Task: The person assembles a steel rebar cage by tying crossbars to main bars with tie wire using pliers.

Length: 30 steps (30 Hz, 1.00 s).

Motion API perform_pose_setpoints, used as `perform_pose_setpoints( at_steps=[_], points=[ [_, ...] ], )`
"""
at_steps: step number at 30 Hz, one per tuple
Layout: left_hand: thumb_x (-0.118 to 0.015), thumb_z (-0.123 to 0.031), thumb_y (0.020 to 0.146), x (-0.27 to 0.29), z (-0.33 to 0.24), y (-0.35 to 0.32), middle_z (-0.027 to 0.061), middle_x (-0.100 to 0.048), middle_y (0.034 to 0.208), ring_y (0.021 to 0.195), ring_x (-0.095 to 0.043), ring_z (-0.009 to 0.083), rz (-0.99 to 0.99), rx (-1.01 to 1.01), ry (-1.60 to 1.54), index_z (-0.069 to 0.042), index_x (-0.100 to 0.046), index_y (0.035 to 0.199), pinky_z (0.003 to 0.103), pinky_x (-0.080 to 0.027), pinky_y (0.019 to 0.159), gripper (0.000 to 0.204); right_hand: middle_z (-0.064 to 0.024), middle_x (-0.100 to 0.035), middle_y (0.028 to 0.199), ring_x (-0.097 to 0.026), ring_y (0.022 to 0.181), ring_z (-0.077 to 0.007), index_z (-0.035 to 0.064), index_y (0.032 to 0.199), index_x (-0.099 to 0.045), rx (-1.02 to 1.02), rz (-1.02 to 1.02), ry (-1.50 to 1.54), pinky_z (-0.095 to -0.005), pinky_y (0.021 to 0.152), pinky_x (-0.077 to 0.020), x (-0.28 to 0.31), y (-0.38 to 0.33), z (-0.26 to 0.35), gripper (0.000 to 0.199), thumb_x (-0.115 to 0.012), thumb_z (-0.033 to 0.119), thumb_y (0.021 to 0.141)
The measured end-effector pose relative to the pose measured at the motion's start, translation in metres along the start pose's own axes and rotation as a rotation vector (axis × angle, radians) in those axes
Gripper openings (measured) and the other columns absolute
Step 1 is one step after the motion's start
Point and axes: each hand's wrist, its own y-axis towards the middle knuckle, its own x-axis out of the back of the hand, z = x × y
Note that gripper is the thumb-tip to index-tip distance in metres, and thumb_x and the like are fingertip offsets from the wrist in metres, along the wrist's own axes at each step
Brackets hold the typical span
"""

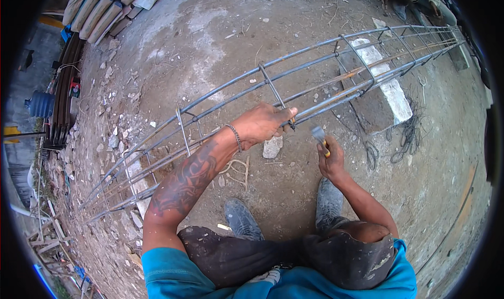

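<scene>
Right hand: closed around a yellow-handled hand tool, grey metal head projecting beyond the fingers. Left hand: thumb and fingers closed on near bars of a steel rebar cage. Concrete block: beneath cage's right part, near end protruding.

Soft, even daylight covers the ground around me, shadows faint; lens distortion bows the steel cage.

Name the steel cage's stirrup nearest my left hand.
The stirrup whose lower end sits at your left hand; the others stand farther off along the steel cage.
</scene>
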Motion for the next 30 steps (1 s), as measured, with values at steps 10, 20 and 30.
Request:
perform_pose_setpoints(
  at_steps=[10, 20, 30],
  points=[
    [-0.046, -0.051, 0.092, 0.003, -0.004, -0.007, 0.0109, -0.063, 0.066, 0.046, -0.049, 0.0092, 0.060, -0.059, -0.091, 0.002, -0.063, 0.086, 0.022, -0.038, 0.039, 0.056, -0.0153, -0.055, 0.088, -0.057, 0.078, -0.0357, 0.0064, 0.104, -0.050, -0.373, 0.081, -0.239, -0.0416, 0.066, -0.0463, 0.074, -0.093, -0.053, 0.032, -0.061, 0.002, 0.074],
    [-0.055, -0.048, 0.089, -0.001, -0.008, -0.003, -0.0028, -0.042, 0.056, 0.045, -0.034, 0.0058, 0.046, -0.015, -0.175, 0.002, -0.063, 0.084, 0.023, -0.025, 0.039, 0.051, -0.0174, -0.055, 0.092, -0.057, 0.082, -0.0338, 0.0015, 0.106, -0.053, -0.506, 0.129, -0.411, -0.0407, 0.073, -0.0466, 0.127, -0.112, -0.066, 0.031, -0.065, 0.011, 0.079],
    [-0.055, -0.050, 0.088, 0.006, 0.009, 0.002, 0.0016, -0.053, 0.058, 0.042, -0.043, 0.0053, 0.043, -0.026, -0.127, 0.002, -0.063, 0.083, 0.020, -0.026, 0.034, 0.053, -0.0117, -0.057, 0.097, -0.060, 0.084, -0.0190, -0.0044, 0.128, -0.042, -0.811, 0.846, 0.677, -0.0333, 0.079, -0.0505, 0.096, 0.013, 0.103, 0.042, -0.051, 0.017, 0.093]
  ],
)
